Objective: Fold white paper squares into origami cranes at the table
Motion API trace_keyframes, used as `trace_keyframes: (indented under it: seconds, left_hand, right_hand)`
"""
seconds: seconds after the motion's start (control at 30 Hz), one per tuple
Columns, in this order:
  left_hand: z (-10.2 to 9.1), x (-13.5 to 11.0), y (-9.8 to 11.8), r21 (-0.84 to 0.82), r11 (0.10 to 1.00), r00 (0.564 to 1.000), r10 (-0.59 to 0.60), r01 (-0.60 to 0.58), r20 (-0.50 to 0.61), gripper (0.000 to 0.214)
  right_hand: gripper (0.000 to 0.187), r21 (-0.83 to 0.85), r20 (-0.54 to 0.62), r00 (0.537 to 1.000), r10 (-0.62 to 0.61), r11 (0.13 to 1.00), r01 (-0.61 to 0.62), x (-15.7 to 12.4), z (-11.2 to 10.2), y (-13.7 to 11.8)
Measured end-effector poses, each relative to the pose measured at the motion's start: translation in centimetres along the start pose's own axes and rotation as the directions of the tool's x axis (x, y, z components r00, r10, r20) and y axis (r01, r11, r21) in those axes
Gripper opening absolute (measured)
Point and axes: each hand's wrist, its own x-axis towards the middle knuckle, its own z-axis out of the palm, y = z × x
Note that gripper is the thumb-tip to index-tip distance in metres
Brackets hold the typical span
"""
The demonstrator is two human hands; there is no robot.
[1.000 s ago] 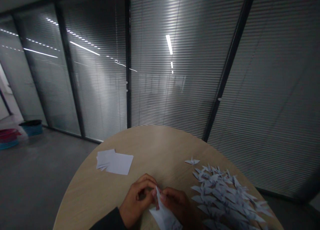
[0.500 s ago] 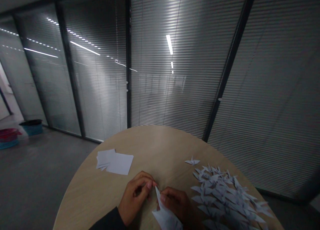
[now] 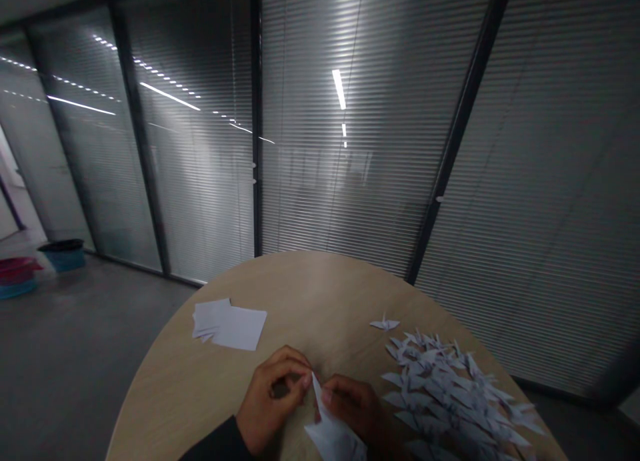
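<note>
A partly folded white paper crane [image 3: 334, 434] is between my hands over the near part of the round table [image 3: 320, 281]. My right hand [image 3: 353, 407] grips its body from the right, with the thumb on top. At the paper's narrow upper point, my left hand [image 3: 277, 394] pinches with thumb and forefinger, the tip lying at the fingertips. Finished paper cranes [image 3: 445, 394] lie in a dense pile just right of my right hand. One separate crane [image 3: 385, 324] rests beyond that pile.
Square white paper sheets [image 3: 240, 327] lie loosely stacked at the table's left. Glass partitions with blinds [image 3: 350, 201] stand behind the table. On the floor at far left are a black-rimmed blue bin [image 3: 65, 255] and a red and blue bin [image 3: 17, 277].
My left thumb and forefinger have closed together at the paper's narrow tip. My right hand and the piles have hardly moved.
</note>
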Motion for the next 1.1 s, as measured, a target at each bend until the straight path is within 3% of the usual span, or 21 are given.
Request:
trace_keyframes:
  seconds: [0.2,0.3,0.4,0.47,0.57,0.63,0.8,0.9,1.1]
  left_hand:
    - [0.0,0.0,0.0,0.019,1.0,1.0,0.021,-0.02,-0.013,0.035]
    - [0.0,0.0,0.0,0.0,1.0,1.0,0.009,-0.009,-0.03,0.039]
    - [0.0,0.0,0.1,-0.054,0.997,0.998,-0.057,0.057,-0.01,0.045]
    - [-0.1,-0.1,0.1,-0.077,0.995,0.998,-0.066,0.067,0.013,0.046]
    - [-0.1,-0.1,0.0,-0.058,0.998,1.0,-0.03,0.03,0.008,0.034]
    - [-0.1,0.0,-0.1,-0.043,0.999,1.0,-0.022,0.021,-0.021,0.029]
    - [0.0,0.0,-0.1,-0.051,0.999,0.997,-0.007,0.003,-0.071,0.022]
    - [0.0,-0.1,0.0,-0.059,0.998,0.996,0.016,-0.021,-0.085,0.018]
    - [0.0,-0.1,0.3,-0.077,0.996,0.994,0.029,-0.037,-0.107,0.014]
  right_hand:
    - [0.051,0.014,-0.053,0.998,0.026,1.0,-0.025,-0.2,0.1,-0.2]
    - [0.041,-0.056,-0.104,0.995,0.002,0.998,-0.008,-0.3,0.3,-0.3]
    - [0.027,-0.242,-0.184,0.972,-0.147,0.965,0.1,-0.4,0.5,-0.1]
    - [0.019,-0.421,-0.246,0.885,-0.394,0.866,0.269,-0.4,0.6,0.1]
    - [0.011,-0.664,-0.193,0.604,-0.773,0.556,0.5,-0.2,0.7,0.2]
    - [0.011,-0.722,-0.142,0.542,-0.829,0.461,0.516,0.0,0.7,-0.1]
    - [0.014,-0.79,-0.104,0.522,-0.846,0.389,0.474,-0.2,0.5,-0.9]
    - [0.013,-0.807,-0.059,0.538,-0.841,0.357,0.47,-0.4,0.2,-0.9]
    - [0.013,-0.814,-0.039,0.531,-0.846,0.336,0.475,-0.5,-0.1,-1.0]
